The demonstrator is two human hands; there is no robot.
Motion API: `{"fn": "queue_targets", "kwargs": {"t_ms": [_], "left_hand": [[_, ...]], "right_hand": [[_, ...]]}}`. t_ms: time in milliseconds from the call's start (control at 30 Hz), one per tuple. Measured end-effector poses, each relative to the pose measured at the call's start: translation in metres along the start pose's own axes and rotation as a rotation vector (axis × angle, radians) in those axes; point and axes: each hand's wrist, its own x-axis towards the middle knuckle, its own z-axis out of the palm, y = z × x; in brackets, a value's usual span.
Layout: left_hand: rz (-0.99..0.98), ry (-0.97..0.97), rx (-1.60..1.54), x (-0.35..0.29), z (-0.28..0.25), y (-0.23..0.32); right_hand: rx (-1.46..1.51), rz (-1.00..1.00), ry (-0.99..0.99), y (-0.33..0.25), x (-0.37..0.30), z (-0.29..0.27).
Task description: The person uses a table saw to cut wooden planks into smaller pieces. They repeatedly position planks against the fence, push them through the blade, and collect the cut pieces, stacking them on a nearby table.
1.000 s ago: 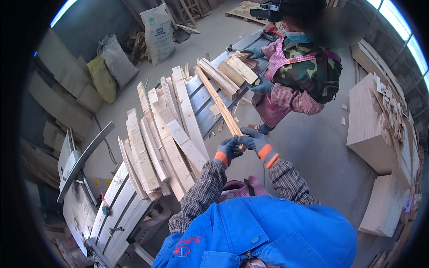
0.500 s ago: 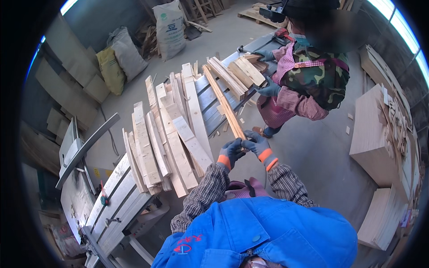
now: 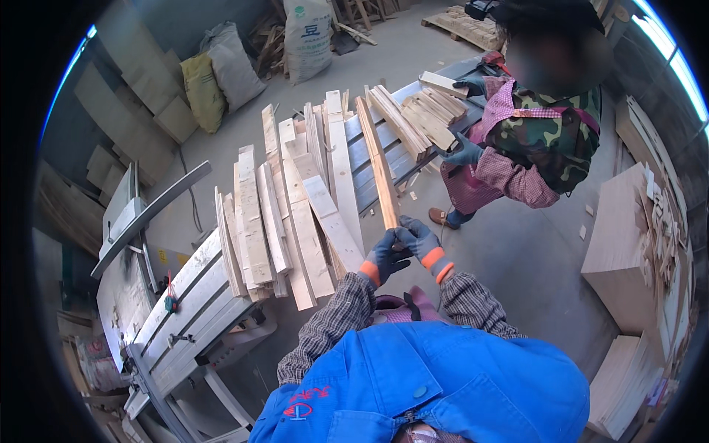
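A long, narrow wooden strip (image 3: 378,162), more orange than the boards around it, points away from me. My left hand (image 3: 385,258), in a grey glove with an orange cuff, is closed at its near end from the left. My right hand (image 3: 419,242), gloved alike, grips the same end from the right. The strip's far part reaches over the metal saw table (image 3: 362,151), between pale boards (image 3: 341,159) on the left and a stack of shorter boards (image 3: 399,122) on the right. My fingers partly hide the end of the strip.
Across the table, a co-worker in a camouflage vest (image 3: 546,133) handles short boards. More pale boards (image 3: 295,221) cover the table at left, beside a tape measure (image 3: 171,301). Tall board stacks (image 3: 617,247) stand at right; filled sacks (image 3: 233,70) stand at the back.
The strip has turned slightly, showing a broader face, while both my hands stay at its near end. The co-worker's far hand has lifted a short board off the stack. My view has shifted a little.
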Motion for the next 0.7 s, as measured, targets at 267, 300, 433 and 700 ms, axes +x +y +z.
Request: {"fn": "queue_targets", "kwargs": {"t_ms": [267, 300, 433, 700], "left_hand": [[0.065, 0.017, -0.048, -0.023, -0.011, -0.004], [0.071, 0.022, -0.034, -0.022, -0.010, -0.005], [-0.048, 0.031, -0.073, -0.018, -0.020, -0.007], [-0.115, 0.056, 0.247, -0.036, 0.010, -0.001]], "right_hand": [[0.203, 0.277, -0.075, -0.025, 0.002, 0.009], [0.156, 0.245, -0.034, -0.018, 0.006, 0.013], [-0.529, 0.081, 0.145, -0.018, 0.008, 0.025], [0.414, 0.524, -0.062, 0.011, 0.030, -0.003]]}}
